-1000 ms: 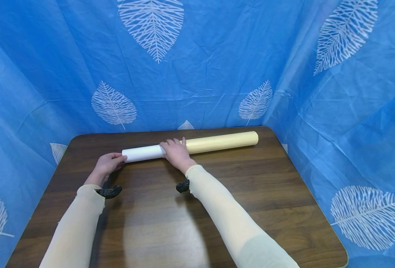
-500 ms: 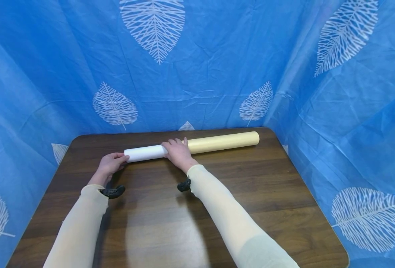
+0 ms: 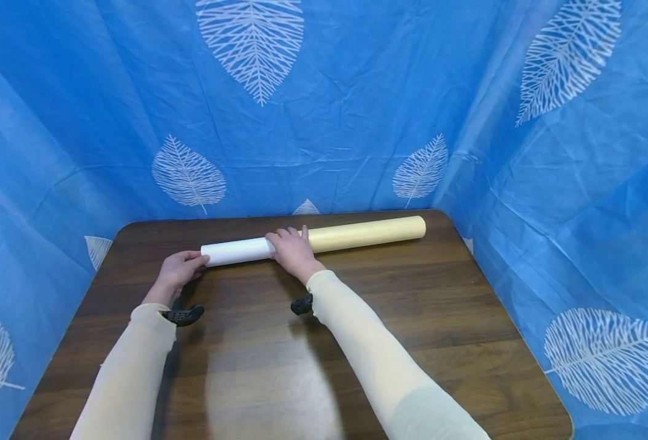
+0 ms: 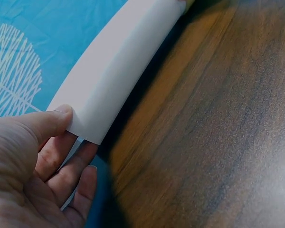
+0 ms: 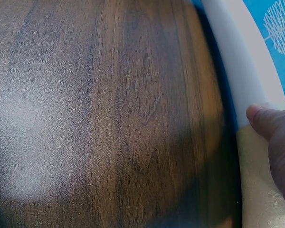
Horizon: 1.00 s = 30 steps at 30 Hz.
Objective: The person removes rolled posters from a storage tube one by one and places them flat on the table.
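A smooth white paper-like roll [image 3: 238, 252] lies across the back of the table, in line with a thicker cream-yellow roll [image 3: 368, 235] at its right. My left hand [image 3: 182, 269] pinches the white roll's left end; in the left wrist view the thumb [image 4: 61, 116] lies on its outer face and the fingers go out of sight behind the edge. Over the joint between white and cream my right hand [image 3: 293, 252] grips from above. In the right wrist view its thumb [image 5: 263, 116] presses right where the colours meet. The fingers on the far side are mostly hidden.
The dark wood-grain table [image 3: 412, 342] has rounded corners. Blue curtains [image 3: 346, 110] with white leaf prints hang close behind it and along both sides. A black wrist-worn device [image 3: 183, 316] sits at the left cuff, another [image 3: 302, 304] at the right.
Over the last half second my left hand and the white roll's end have slid very slightly left. The right hand and the cream-yellow roll stay put.
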Each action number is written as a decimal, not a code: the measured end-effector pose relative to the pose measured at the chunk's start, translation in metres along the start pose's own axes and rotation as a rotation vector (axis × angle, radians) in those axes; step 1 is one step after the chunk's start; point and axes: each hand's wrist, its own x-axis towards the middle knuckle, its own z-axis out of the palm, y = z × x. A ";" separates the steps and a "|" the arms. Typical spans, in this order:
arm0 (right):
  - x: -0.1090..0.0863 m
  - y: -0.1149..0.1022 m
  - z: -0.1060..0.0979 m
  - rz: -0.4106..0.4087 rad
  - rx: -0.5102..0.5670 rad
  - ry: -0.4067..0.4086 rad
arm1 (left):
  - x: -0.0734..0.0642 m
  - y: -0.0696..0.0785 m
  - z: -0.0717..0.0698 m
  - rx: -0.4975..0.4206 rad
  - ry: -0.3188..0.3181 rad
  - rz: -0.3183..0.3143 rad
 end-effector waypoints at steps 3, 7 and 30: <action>0.000 0.000 0.000 -0.001 0.005 0.002 | 0.001 -0.002 -0.001 -0.002 0.004 -0.008; -0.001 0.001 0.001 -0.003 0.004 0.006 | 0.003 -0.006 -0.003 -0.002 0.005 -0.009; 0.000 0.001 0.004 -0.004 -0.008 0.014 | -0.001 -0.011 -0.021 0.031 0.006 -0.038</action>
